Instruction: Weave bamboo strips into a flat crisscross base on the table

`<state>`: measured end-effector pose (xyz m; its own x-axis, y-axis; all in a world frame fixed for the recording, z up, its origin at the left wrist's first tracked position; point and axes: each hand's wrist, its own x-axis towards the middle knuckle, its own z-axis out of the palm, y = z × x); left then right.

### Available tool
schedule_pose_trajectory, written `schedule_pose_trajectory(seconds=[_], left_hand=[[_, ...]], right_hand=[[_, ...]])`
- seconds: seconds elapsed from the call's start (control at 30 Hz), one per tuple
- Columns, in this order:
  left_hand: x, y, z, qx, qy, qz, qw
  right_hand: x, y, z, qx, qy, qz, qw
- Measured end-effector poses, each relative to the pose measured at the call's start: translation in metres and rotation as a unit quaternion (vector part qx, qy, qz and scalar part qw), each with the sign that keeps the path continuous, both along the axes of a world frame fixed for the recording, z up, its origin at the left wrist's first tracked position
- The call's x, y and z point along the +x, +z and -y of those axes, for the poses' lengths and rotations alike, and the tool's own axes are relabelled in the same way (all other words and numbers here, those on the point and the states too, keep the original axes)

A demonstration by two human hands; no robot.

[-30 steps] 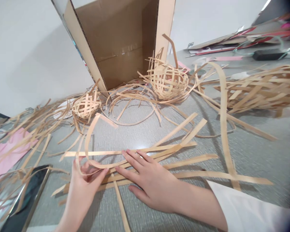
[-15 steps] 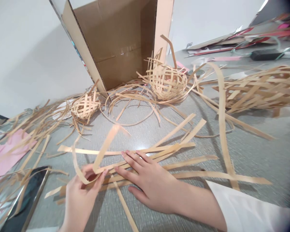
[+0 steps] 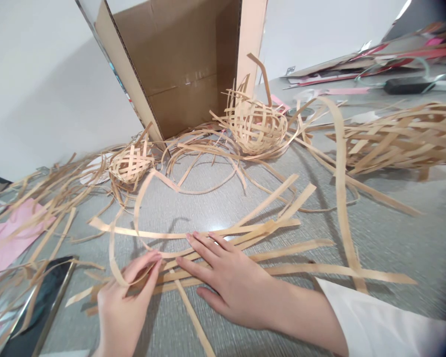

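Several pale, flat strips point(image 3: 297, 269) lie side by side and cross one another on the grey table in front of me. My left hand point(image 3: 128, 292) pinches a thin strip point(image 3: 138, 201) between thumb and fingertips at the left part of these strips; its free length curves up and back over the table. Spread flat, my right hand point(image 3: 226, 277) presses on the strips just right of the left fingertips. One strip point(image 3: 195, 320) runs from under the others toward the front edge of view.
An open cardboard box point(image 3: 182, 64) stands behind. Woven baskets point(image 3: 258, 124) sit near it, with a larger woven piece point(image 3: 409, 136) at right. A phone point(image 3: 40, 307), pink paper point(image 3: 15, 233) and loose strips lie left. A black device point(image 3: 409, 85) rests back right.
My left fingers have closed into a tighter pinch. The held strip's raised, folded end has swung left and back into a tall curve. My right hand has stayed in place.
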<state>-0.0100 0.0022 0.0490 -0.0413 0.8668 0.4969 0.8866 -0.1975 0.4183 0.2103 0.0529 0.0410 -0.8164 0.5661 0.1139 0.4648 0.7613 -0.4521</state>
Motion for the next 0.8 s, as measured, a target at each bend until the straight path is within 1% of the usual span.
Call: schedule_pose_trajectory(seconds=[0.1, 0.17, 0.27, 0.3, 0.37, 0.43, 0.6, 0.73, 0.8], left_hand=[[0.001, 0.003, -0.001, 0.072, -0.066, -0.109, 0.989], [-0.001, 0.007, -0.002, 0.099, -0.116, -0.212, 0.965], [-0.011, 0.015, -0.001, 0.074, -0.169, -0.361, 0.914], [-0.015, 0.018, -0.001, 0.061, -0.173, -0.397, 0.899], [-0.023, 0.022, 0.000, 0.045, -0.164, -0.438, 0.883], [-0.029, 0.025, 0.000, 0.041, -0.159, -0.441, 0.882], [-0.035, 0.027, -0.005, 0.039, -0.165, -0.348, 0.922], [-0.044, 0.030, -0.009, 0.015, -0.216, -0.325, 0.921], [-0.048, 0.029, -0.011, -0.013, -0.204, -0.305, 0.930]], right_hand=[[0.000, 0.001, -0.001, -0.006, 0.004, -0.001, 1.000], [0.000, 0.002, -0.001, -0.009, 0.006, -0.001, 1.000], [0.000, 0.002, -0.001, -0.014, 0.006, -0.002, 1.000], [0.001, 0.002, -0.001, -0.015, 0.007, -0.003, 1.000], [0.001, 0.001, 0.000, -0.015, 0.008, -0.008, 1.000], [0.001, 0.000, 0.000, -0.016, 0.008, -0.011, 1.000], [0.001, 0.001, -0.001, -0.025, 0.008, -0.004, 1.000], [0.001, 0.006, -0.001, -0.033, 0.008, 0.003, 0.999], [0.001, 0.007, -0.001, -0.038, 0.008, 0.005, 0.999]])
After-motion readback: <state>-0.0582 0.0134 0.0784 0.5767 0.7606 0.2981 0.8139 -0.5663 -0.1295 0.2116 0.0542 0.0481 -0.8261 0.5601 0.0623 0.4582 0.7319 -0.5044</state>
